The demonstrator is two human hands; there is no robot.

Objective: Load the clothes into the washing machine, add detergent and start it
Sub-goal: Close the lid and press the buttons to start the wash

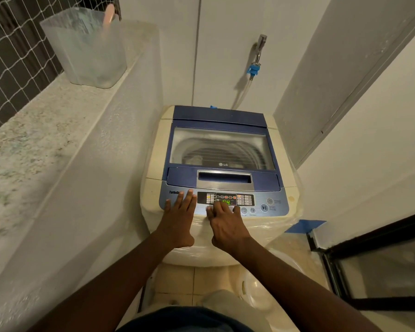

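Observation:
A cream top-loading washing machine (153, 164) with a blue lid (218, 116) stands below me, lid closed. Through the lid's window (219, 147) I see the drum and a pale bit of cloth. The control panel (277, 204) is lit, with green digits on its display (226, 202). My left hand (180, 216) lies flat on the panel's left end, fingers spread, holding nothing. My right hand (225, 224) has its fingertips on the buttons just below the display. A start/pause button (264, 208) sits to the right of my right hand, untouched.
A clear plastic container (86, 49) stands on the stone ledge (34, 140) at left, beside netting. A tap with a blue hose fitting (254, 68) is on the back wall. A dark-framed glass door (381, 271) is at right, and white plastic objects (256, 291) lie on the floor.

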